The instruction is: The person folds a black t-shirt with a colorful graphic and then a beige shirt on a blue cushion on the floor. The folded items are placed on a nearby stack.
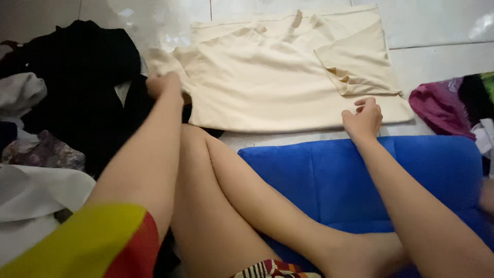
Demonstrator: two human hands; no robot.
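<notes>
A cream shirt [267, 82] lies spread flat on the white tiled floor, its right sleeve folded inward over the body. My left hand [163, 85] grips the shirt's left sleeve near its edge. My right hand [363, 119] rests with curled fingers at the shirt's lower right hem, touching or just above the cloth. My bare legs stretch out below the shirt.
A heap of black and white clothes [62, 92] lies on the left. A blue cushion [370, 175] sits under my legs. Magenta, black and green clothes [455, 103] are piled at the right edge. White floor tiles [442, 31] show beyond the shirt.
</notes>
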